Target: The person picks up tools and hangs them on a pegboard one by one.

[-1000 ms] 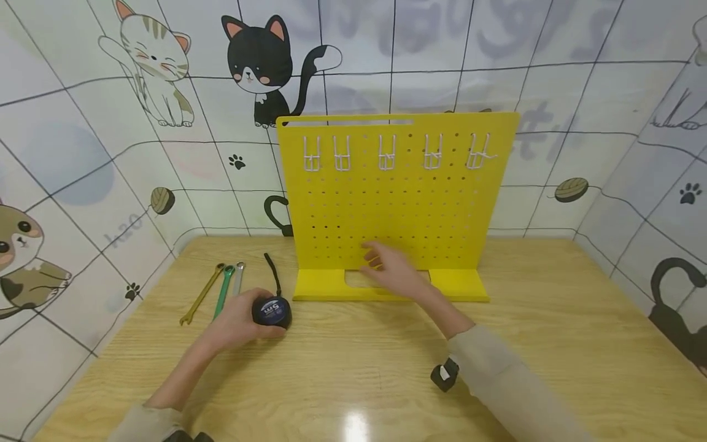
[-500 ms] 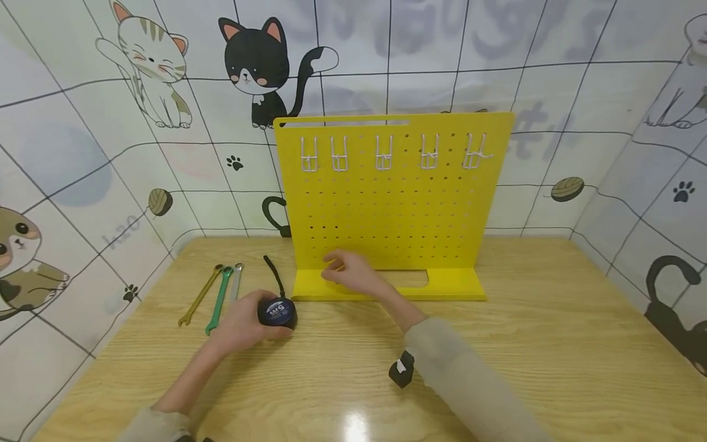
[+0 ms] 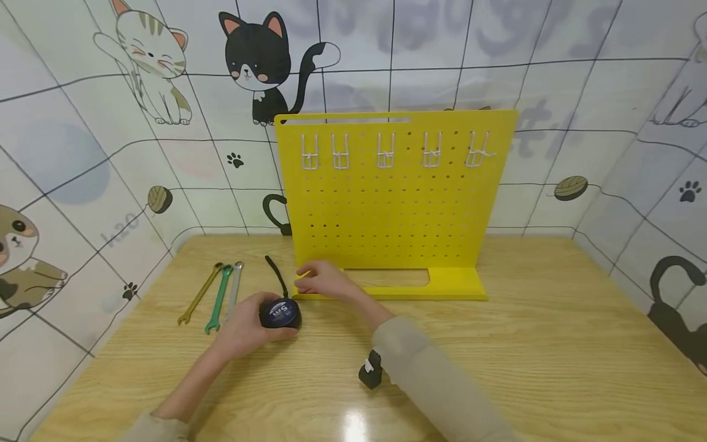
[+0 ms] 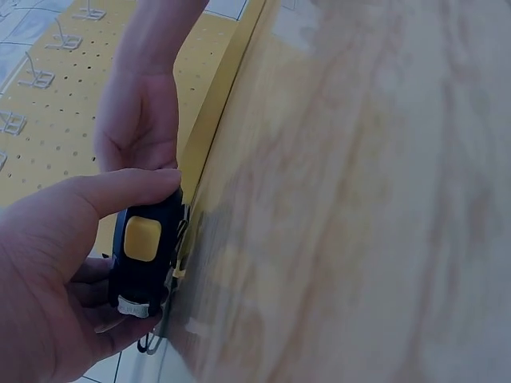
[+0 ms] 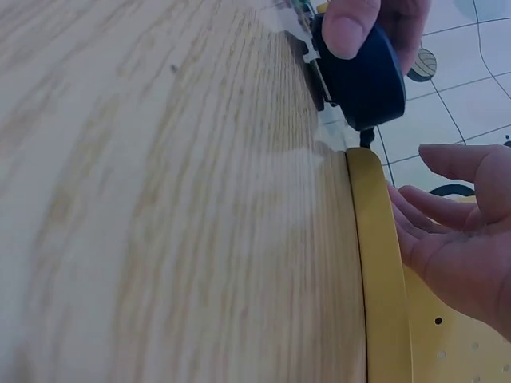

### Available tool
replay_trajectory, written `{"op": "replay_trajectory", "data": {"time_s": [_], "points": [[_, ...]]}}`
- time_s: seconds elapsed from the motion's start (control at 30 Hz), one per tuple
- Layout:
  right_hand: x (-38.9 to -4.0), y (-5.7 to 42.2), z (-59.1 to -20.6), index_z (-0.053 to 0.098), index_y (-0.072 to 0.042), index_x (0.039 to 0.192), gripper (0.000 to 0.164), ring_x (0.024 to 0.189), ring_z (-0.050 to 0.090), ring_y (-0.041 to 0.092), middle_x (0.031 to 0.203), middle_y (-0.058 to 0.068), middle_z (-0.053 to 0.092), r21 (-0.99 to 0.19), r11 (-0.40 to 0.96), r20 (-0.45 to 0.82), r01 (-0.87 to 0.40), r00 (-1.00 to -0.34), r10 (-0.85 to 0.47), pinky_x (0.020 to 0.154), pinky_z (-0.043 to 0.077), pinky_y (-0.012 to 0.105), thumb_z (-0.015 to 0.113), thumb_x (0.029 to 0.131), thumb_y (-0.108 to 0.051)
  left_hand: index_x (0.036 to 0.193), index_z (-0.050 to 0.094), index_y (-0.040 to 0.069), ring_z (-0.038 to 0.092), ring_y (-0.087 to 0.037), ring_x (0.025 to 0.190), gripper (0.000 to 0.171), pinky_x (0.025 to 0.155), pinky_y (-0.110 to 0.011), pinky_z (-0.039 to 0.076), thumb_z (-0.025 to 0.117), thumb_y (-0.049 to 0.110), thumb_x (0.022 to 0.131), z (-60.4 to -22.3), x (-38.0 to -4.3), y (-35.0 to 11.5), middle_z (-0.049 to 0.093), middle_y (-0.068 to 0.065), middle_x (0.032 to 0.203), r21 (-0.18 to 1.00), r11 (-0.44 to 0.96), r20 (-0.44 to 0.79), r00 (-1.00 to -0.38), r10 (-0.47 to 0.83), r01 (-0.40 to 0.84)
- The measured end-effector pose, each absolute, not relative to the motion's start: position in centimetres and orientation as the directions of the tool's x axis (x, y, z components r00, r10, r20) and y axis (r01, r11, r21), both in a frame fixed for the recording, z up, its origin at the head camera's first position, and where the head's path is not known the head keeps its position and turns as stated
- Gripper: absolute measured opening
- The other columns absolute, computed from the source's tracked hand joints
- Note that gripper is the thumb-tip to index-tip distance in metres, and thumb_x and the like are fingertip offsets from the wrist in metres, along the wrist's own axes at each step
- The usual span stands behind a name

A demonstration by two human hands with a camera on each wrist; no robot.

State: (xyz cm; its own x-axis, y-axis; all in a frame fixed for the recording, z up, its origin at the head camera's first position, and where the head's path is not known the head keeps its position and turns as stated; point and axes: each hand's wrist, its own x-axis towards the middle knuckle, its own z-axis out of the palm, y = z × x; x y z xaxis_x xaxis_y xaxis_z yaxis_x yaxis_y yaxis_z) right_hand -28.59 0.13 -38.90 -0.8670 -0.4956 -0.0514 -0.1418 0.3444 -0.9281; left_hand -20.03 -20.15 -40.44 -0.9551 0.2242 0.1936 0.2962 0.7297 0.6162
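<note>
A dark blue tape measure (image 3: 280, 314) marked 5m is gripped in my left hand (image 3: 245, 328), thumb on the near side and fingers round the far side. Its yellow button (image 4: 143, 238) faces the left wrist camera, and a black strap (image 3: 276, 274) trails from the case toward the wall. My right hand (image 3: 326, 281) is over the left end of the yellow pegboard's base (image 3: 455, 283), with nothing in it. In the right wrist view its fingers (image 5: 447, 209) are loosely bent, a short gap away from the tape measure.
Gold (image 3: 200, 294), green (image 3: 219, 299) and silver (image 3: 234, 288) wrenches lie side by side on the wooden table (image 3: 552, 344), left of the tape measure. Several white wire hooks (image 3: 385, 152) hang along the top of the upright yellow pegboard (image 3: 386, 209). A cat-patterned wall covering stands behind.
My right hand has moved left along the pegboard's base, closer to the tape measure. The left hand has shifted slightly right with the tape measure, uncovering more of the wrenches.
</note>
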Motion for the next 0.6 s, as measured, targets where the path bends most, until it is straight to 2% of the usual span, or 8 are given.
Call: {"op": "replay_trajectory", "data": {"time_s": [0.2,0.33,0.6], "points": [[-28.7,-0.9,-38.7,0.059,0.012,0.13,0.041,0.101,0.072,0.029,0.111,0.018,0.071,-0.933,0.346,-0.09,-0.099,-0.867,-0.49,0.089,0.057,0.033,0.066,0.098,-0.013,0.118,0.065,0.002,0.064,-0.025,0.101,0.07,0.086,-0.045,0.052,0.094,0.04,0.068,-40.2,-19.8,-19.7,0.069,-0.01,0.112,0.626,0.714,0.209,-0.949,0.235,0.314],[-28.9,-1.4,-38.7,0.058,0.013,0.13,0.041,0.101,0.072,0.031,0.107,0.021,0.073,-0.949,0.312,-0.119,-0.044,-0.868,-0.483,0.09,0.057,0.034,0.066,0.097,-0.011,0.119,0.065,0.002,0.063,-0.025,0.102,0.071,0.086,-0.044,0.052,0.095,0.041,0.067,-40.1,-19.8,-19.4,0.069,-0.01,0.113,0.631,0.708,0.214,-0.948,0.234,0.317],[-29.3,-2.0,-39.0,0.067,0.008,0.121,0.034,0.094,0.072,0.025,0.104,0.016,0.073,-0.946,0.325,-0.146,-0.004,-0.888,-0.435,0.086,0.058,0.032,0.071,0.094,-0.012,0.121,0.064,0.003,0.063,-0.025,0.103,0.072,0.087,-0.043,0.052,0.095,0.039,0.067,-40.0,-19.7,-18.7,0.068,-0.01,0.116,0.621,0.702,0.223,-0.937,0.269,0.349]]}}
